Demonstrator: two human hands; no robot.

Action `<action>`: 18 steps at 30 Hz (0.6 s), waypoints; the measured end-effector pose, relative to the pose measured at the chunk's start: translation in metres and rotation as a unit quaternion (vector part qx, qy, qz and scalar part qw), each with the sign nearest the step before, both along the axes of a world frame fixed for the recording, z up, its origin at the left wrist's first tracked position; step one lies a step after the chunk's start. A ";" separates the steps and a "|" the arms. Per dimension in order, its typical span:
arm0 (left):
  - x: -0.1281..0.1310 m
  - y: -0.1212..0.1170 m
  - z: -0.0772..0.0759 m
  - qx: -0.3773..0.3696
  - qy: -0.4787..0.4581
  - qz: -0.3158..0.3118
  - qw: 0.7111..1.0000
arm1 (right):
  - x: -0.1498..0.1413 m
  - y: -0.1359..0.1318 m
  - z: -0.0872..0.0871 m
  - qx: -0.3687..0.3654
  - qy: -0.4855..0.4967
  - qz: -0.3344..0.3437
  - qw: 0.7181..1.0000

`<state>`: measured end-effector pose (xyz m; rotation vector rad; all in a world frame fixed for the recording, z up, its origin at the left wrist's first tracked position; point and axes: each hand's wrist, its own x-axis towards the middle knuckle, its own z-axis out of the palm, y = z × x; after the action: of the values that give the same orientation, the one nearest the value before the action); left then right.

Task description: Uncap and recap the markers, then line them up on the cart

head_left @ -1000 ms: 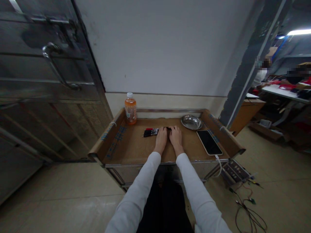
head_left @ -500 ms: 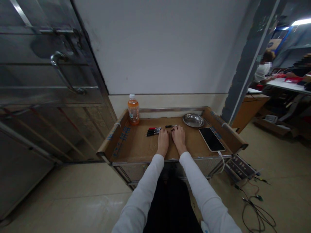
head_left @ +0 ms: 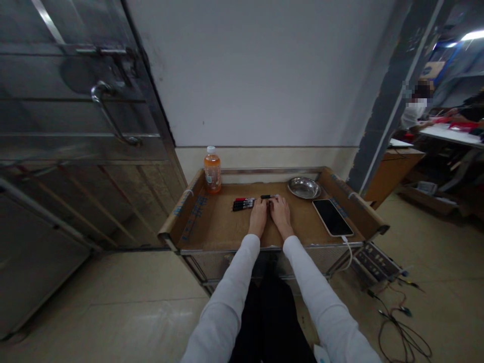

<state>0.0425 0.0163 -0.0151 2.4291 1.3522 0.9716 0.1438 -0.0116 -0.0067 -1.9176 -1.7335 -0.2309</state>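
Observation:
Several pens (head_left: 242,204), black ones and one with red, lie side by side left of my hands. My left hand (head_left: 258,217) rests at their right ends, fingers curled down; its fingertips and anything in them are hidden. Close beside it, my right hand (head_left: 280,214) has its fingers closed, with the dark end of a pen (head_left: 269,203) showing at its left side between the two hands. Just behind my right hand's fingers lies another black pen (head_left: 266,196).
The cardboard-lined cart top (head_left: 219,229) has raised sides. On it stand an orange drink bottle (head_left: 212,171) at back left, a metal dish (head_left: 304,188) at back right, and a phone (head_left: 333,218) with a white cable (head_left: 350,254). Behind is a wall (head_left: 264,91); people sit far right.
My right hand has moved slightly closer to my left hand, and their fingertips nearly meet. The whole view has shifted a little; the pens, dish, bottle and phone keep their places on the cart.

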 end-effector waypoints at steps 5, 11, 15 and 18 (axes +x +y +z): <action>0.000 -0.002 0.003 -0.009 0.004 0.018 1.000 | 0.001 0.002 -0.001 -0.015 0.019 0.030 0.999; 0.000 -0.004 0.008 -0.017 0.002 0.018 1.000 | 0.000 0.000 0.000 -0.029 0.018 0.009 0.999; 0.000 -0.006 0.009 -0.015 0.006 0.027 1.000 | -0.001 0.000 0.000 -0.014 0.023 0.004 1.000; 0.000 -0.007 0.009 -0.007 0.011 0.028 1.000 | 0.000 0.000 -0.001 -0.016 0.028 0.005 0.999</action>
<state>0.0422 0.0095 -0.0058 2.4101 1.4360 0.9487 0.1438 -0.0112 -0.0074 -1.9181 -1.7196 -0.1457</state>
